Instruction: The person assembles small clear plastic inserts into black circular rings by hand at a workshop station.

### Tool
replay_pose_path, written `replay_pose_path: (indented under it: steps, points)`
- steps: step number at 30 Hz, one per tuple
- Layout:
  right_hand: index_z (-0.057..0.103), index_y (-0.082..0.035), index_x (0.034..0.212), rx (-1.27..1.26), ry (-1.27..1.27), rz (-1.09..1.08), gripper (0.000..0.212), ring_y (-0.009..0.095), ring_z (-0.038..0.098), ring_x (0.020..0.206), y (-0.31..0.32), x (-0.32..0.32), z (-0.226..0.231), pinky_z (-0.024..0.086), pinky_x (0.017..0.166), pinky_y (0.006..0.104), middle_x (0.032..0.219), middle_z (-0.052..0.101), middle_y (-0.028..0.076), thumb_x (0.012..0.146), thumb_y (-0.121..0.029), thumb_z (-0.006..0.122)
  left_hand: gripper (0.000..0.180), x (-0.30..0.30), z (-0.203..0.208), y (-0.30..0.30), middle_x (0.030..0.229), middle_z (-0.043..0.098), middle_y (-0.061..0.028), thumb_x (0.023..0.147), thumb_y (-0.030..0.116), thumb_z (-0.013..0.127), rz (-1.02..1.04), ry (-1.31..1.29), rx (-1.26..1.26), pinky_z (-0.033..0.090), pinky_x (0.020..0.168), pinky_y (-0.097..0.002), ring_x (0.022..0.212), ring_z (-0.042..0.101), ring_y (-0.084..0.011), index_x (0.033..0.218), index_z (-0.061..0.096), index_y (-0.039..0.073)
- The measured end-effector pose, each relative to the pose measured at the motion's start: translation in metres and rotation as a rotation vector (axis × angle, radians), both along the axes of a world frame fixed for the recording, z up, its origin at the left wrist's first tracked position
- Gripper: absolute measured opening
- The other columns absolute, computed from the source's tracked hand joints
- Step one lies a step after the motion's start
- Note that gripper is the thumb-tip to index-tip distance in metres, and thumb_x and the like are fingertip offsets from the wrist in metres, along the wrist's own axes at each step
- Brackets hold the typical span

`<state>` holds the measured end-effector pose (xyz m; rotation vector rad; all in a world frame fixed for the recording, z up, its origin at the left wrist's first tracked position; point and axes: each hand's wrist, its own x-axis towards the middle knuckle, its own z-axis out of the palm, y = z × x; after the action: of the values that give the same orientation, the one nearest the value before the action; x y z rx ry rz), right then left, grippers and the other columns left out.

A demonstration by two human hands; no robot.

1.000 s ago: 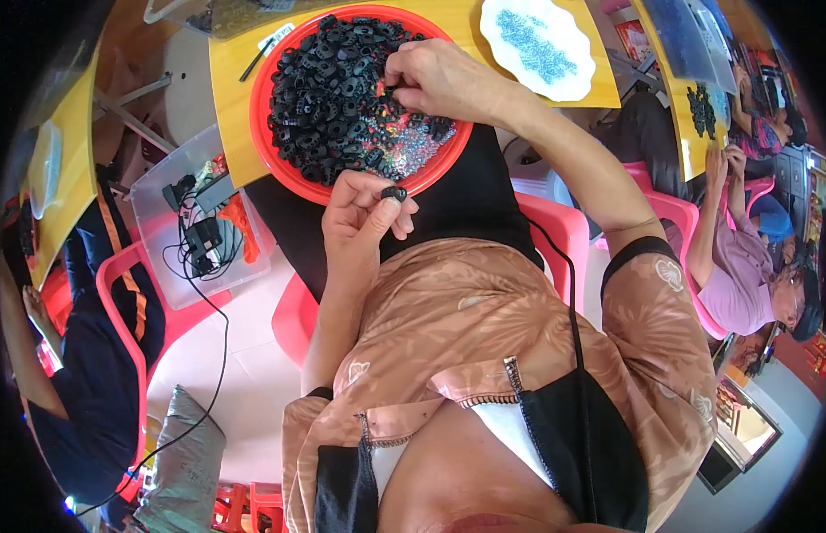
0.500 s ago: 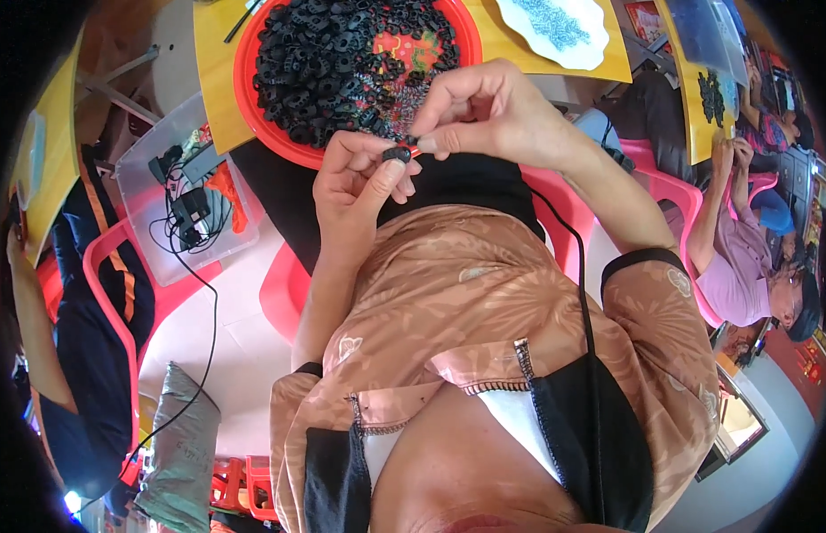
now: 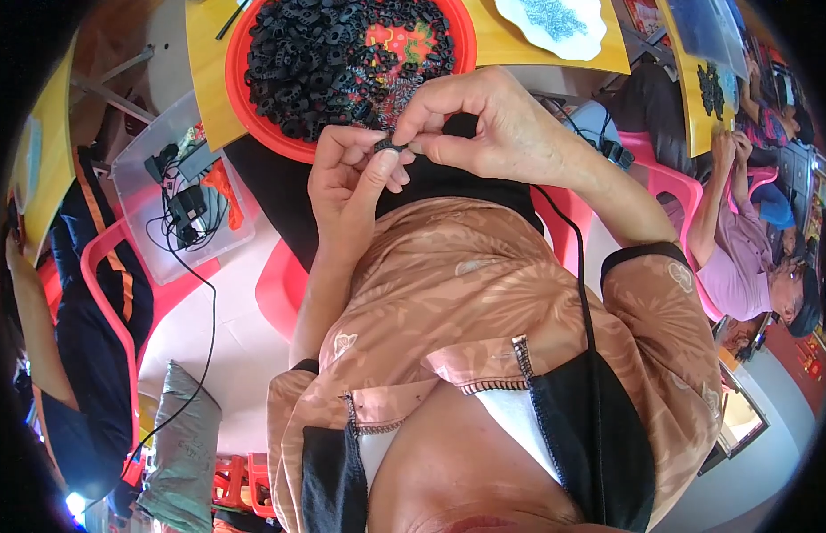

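Observation:
My left hand (image 3: 346,182) pinches a small black plastic part (image 3: 389,145) between thumb and fingers, just past the near rim of a round red tray (image 3: 238,115). Thumb and forefinger of my right hand (image 3: 475,124) come together at the right side of that part. Whatever they pinch is too small to make out. Heaped on the left of the tray are many black plastic parts (image 3: 297,67). Smaller black pieces and thin silvery bits that look like springs (image 3: 400,89) lie on its right side, over a printed red and green bottom.
A scalloped white plate (image 3: 583,44) with small silvery-blue bits stands on the yellow table (image 3: 520,67). At left, a clear plastic bin (image 3: 151,235) holds cables and black devices. A black cord (image 3: 580,266) runs down my front. Other people sit at right and left on pink chairs (image 3: 107,266).
Both hands have shifted slightly left, and the right fingers have closed in on the black part. The part has turned a little. A small red spot between the hands no longer shows.

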<state>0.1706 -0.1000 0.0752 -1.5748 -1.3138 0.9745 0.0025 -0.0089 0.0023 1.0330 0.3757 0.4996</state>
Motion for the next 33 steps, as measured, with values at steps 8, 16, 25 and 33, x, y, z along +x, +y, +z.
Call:
replay_pose_path:
  steps: [8,16,25,33]
  points:
    - [0.064,0.0,0.095,-0.082,0.279,-0.105,0.019,0.009,0.063,0.07,-0.001,0.0,-0.006,0.049,0.063,0.0227,0.075,0.067,0.004,0.076,0.005,0.064,0.012,-0.002,0.001,0.0,0.083,0.064,-0.0097,0.093,0.002,0.054,-0.089,0.019,0.048,0.045,0.058,-0.0199,0.066,0.056,-0.0084,0.102,0.047,0.001]
    - [0.053,-0.001,0.081,-0.05,0.485,-0.107,0.012,0.008,0.061,0.061,-0.003,-0.011,-0.014,0.048,0.058,0.0207,0.07,0.064,0.005,0.078,0.009,0.06,0.01,-0.002,-0.001,-0.007,0.083,0.062,-0.0105,0.095,0.003,0.05,-0.051,0.002,0.044,0.044,0.057,-0.0194,0.065,0.055,-0.0083,0.102,0.044,0.002]
    - [0.062,0.001,0.091,-0.178,0.569,-0.04,0.01,0.008,0.063,0.07,0.001,0.006,-0.014,0.051,0.067,0.0218,0.079,0.066,0.004,0.083,-0.001,0.068,0.009,-0.001,-0.001,-0.008,0.079,0.06,-0.0093,0.095,0.001,0.048,-0.039,-0.031,0.092,0.042,0.054,-0.0186,0.06,0.051,-0.0067,0.102,0.041,0.003]
    - [0.069,0.002,0.08,-0.382,0.601,0.04,0.012,0.014,0.065,0.06,-0.002,0.014,-0.015,0.053,0.058,0.0248,0.072,0.068,0.01,0.075,-0.006,0.076,0.01,-0.006,0.0,-0.009,0.077,0.059,-0.0091,0.095,0.001,0.047,-0.179,-0.088,-0.037,0.041,0.053,-0.0189,0.06,0.051,-0.0071,0.103,0.041,0.003]
